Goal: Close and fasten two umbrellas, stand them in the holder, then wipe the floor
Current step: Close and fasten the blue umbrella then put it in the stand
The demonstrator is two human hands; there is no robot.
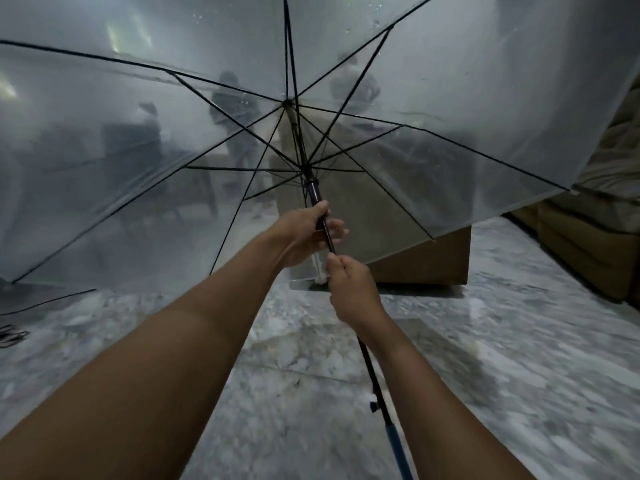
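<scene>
A large clear umbrella (138, 140) with black ribs is fully open and fills the upper view, with water drops on its canopy. Its black shaft (372, 372) runs down between my arms to a blue handle (398, 448) at the bottom edge. My left hand (301, 233) grips the shaft just below the black runner (314, 192). My right hand (351, 289) is closed around the shaft a little lower. At the far left, part of a second umbrella (38, 296) lies on the floor behind the canopy's edge. No holder or cloth is in view.
The floor is grey marbled tile (519, 358). A brown box-like block (433, 261) stands behind the canopy's lower right edge. A brown sofa (595, 244) runs along the right. Blurred people and furniture show through the canopy. A black strap (12, 336) lies at the left edge.
</scene>
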